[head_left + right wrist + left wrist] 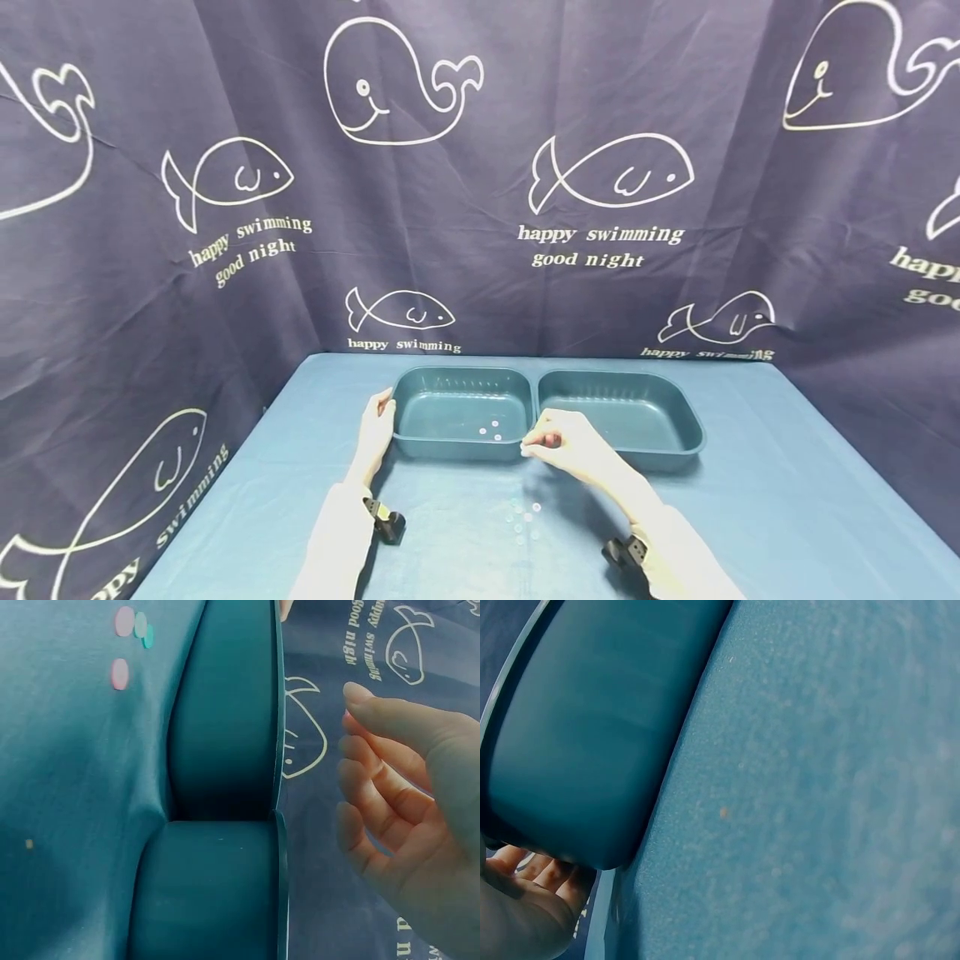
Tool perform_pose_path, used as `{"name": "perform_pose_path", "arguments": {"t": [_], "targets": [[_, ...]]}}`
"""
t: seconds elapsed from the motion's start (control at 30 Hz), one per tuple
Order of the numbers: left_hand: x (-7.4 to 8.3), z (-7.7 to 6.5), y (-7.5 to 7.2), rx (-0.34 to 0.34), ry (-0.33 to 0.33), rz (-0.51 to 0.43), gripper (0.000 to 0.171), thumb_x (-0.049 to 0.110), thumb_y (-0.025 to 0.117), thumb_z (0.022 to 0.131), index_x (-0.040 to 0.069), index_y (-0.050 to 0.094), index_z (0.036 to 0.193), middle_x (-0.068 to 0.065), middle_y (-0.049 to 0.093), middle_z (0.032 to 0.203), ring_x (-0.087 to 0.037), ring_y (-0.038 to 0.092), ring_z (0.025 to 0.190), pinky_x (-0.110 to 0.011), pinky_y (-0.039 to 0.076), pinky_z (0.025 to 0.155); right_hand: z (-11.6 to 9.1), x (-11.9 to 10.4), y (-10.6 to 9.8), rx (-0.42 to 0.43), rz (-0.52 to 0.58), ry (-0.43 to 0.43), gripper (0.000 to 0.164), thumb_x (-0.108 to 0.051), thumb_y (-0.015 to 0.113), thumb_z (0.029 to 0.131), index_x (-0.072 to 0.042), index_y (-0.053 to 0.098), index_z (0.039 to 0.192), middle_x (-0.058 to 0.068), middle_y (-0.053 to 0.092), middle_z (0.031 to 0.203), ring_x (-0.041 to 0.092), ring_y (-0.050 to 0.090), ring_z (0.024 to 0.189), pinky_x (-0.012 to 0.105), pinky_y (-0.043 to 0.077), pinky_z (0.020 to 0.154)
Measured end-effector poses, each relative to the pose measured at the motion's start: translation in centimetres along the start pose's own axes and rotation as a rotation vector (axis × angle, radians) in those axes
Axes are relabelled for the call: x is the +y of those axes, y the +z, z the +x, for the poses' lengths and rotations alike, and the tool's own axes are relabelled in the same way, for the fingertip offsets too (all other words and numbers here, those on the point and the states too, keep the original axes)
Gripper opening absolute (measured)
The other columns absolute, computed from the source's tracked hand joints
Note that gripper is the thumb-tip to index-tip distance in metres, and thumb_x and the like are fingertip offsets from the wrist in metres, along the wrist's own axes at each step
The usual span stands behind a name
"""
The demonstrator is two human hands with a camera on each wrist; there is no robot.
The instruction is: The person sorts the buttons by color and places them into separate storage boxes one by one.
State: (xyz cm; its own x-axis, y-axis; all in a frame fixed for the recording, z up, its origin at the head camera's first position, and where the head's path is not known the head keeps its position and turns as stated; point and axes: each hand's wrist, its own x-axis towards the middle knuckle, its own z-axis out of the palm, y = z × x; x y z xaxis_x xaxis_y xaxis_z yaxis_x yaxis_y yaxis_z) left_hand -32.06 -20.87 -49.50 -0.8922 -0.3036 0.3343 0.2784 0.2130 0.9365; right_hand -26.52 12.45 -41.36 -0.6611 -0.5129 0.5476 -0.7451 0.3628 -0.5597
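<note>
1. First, on the near counter (450,554), two wrist cameras (390,527) show, one per forearm.
2. Just beyond lie small loose discs: two pink discs (536,507) and several pale green discs (141,625). Two green ones are distinct in the right wrist view; the full count cannot be told against the blue surface.
3. Disc handling (judged): light, thin, fairly stiff, apt to slide. Take by the edge, between thumb and index fingertip.
4. Right grip (566,437): narrow, thumb and index finger pinching one pink piece (347,715), apparently a disc; only a sliver shows. Position: at the near side of the trays, where they meet.
5. Left grip (377,417): fingers bent around the left end of the left tray (461,449), holding it.
6. Trays: two, the left tray and the right tray (663,460), side by side. Judged light, stiff and smooth; hold under the rim.
7. Left tray floor, near right area: three pink rounds (483,431) visible.
8. Far: a dark blue backdrop (480,192) with white fish and whale prints.
</note>
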Motion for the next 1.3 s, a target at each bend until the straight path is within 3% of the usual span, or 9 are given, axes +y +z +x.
{"name": "perform_pose_path", "arguments": {"t": [0.1, 0.13, 0.3, 0.67, 1.0, 1.3], "targets": [[0.5, 0.0, 0.1, -0.003, -0.040, 0.015, 0.037, 0.016, 0.045, 0.097, -0.003, 0.047, 0.129, -0.025, 0.049, 0.133, -0.036, 0.044, 0.128, -0.045, 0.033, 0.111, 0.5, 0.2, 0.0, 0.000, -0.020, -0.022, 0.009, -0.013, 0.078, 0.074, -0.012, 0.074, 0.082, -0.008, 0.061, 0.071, -0.002, 0.045, 0.061, 0.014, 0.041, 0.052], [1.2, -0.2, 0.1, -0.013, -0.083, 0.042, 0.038, 0.012, 0.044, 0.097, -0.006, 0.045, 0.130, -0.028, 0.045, 0.135, -0.041, 0.039, 0.130, -0.050, 0.029, 0.112, 0.6, 0.2, 0.0, -0.003, -0.026, -0.027, 0.009, -0.013, 0.078, 0.074, -0.012, 0.075, 0.082, -0.008, 0.061, 0.071, -0.003, 0.045, 0.061, 0.014, 0.041, 0.052], [2.1, -0.1, 0.3, -0.028, -0.131, 0.100, 0.037, 0.008, 0.041, 0.098, -0.008, 0.042, 0.132, -0.029, 0.043, 0.137, -0.041, 0.038, 0.131, -0.049, 0.030, 0.112, 1.3, 0.4, -0.1, -0.029, -0.053, 0.004, 0.009, -0.015, 0.077, 0.075, -0.013, 0.075, 0.083, -0.008, 0.062, 0.072, -0.003, 0.046, 0.061, 0.015, 0.041, 0.053], [2.2, -0.1, 0.3, -0.019, -0.131, 0.083, 0.037, 0.005, 0.042, 0.097, -0.008, 0.043, 0.131, -0.029, 0.043, 0.137, -0.041, 0.038, 0.131, -0.049, 0.029, 0.113, 2.9, 0.7, 0.3, -0.054, -0.049, 0.136, 0.010, -0.019, 0.077, 0.075, -0.014, 0.074, 0.083, -0.008, 0.061, 0.070, -0.002, 0.044, 0.061, 0.017, 0.041, 0.054], [2.2, -0.1, 0.1, -0.017, -0.130, 0.085, 0.037, 0.005, 0.042, 0.097, -0.008, 0.043, 0.131, -0.029, 0.044, 0.136, -0.040, 0.039, 0.131, -0.048, 0.030, 0.112, 4.1, 1.2, 1.0, -0.070, -0.072, 0.097, 0.008, -0.015, 0.076, 0.075, -0.009, 0.076, 0.081, -0.008, 0.054, 0.065, -0.002, 0.042, 0.060, 0.016, 0.039, 0.052], [2.0, -0.1, 0.1, -0.013, -0.123, 0.084, 0.036, 0.004, 0.042, 0.097, -0.008, 0.043, 0.131, -0.029, 0.044, 0.136, -0.040, 0.039, 0.130, -0.047, 0.030, 0.112, 4.8, 2.1, 1.6, -0.105, -0.088, 0.132, 0.008, -0.017, 0.075, 0.076, -0.011, 0.076, 0.082, -0.008, 0.056, 0.067, -0.001, 0.044, 0.060, 0.016, 0.040, 0.053]]}}
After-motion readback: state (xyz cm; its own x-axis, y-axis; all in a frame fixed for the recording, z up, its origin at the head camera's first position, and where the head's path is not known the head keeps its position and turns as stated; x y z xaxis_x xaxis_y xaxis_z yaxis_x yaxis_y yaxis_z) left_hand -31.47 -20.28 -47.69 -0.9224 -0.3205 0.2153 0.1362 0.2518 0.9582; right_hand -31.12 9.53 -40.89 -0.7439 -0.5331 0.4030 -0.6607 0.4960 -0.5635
